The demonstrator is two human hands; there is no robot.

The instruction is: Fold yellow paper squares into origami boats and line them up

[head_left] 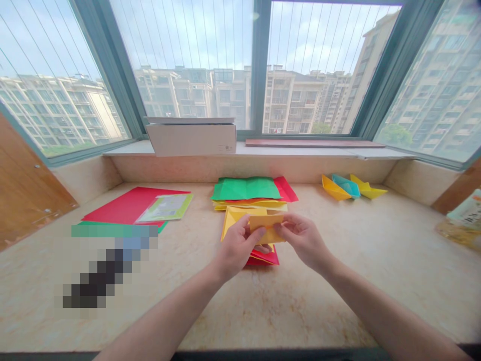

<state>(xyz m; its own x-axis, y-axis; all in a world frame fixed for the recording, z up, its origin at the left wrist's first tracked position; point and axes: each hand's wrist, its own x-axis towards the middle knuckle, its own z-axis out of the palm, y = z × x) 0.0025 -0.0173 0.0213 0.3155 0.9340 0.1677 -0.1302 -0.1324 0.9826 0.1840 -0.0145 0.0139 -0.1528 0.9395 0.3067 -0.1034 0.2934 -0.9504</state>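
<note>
"Grey-green metal frames the window [188, 40], the biggest thing here, with apartment blocks [176, 93] beyond the glass. What follows in size?"

"The mottled stone counter [285, 311]. Behind it, on the sill [126, 148], sits a long white box [191, 139]."

"And the coloured paper?"

"At the left a red sheet [120, 208] lies over a green one [163, 227], with a yellow-green packet [165, 207] on it; the printing there is too washed out to read. In the middle is a stack [246, 188]: creased green on top, red poking out at the right, yellow edges below."

"There's a bottle [462, 220] cut off by the right edge. Which brand?"

"I can't tell. Its pale label [471, 205] bears dark letters, but they're blurred. Nearer the middle, three paper boats [347, 185] stand in a row: yellow, blue, yellow."

"The hands?"

"Both are narrowed on one thing. The left hand [238, 238] pinches the left end of a small folded yellow paper [268, 221], thumb in front; the right hand [302, 233] grips its right end. They hold it in front of the stack."

"Smallest of all?"

"Fine print [226, 147] and dark symbols at the box's lower right, illegible from here."
</note>
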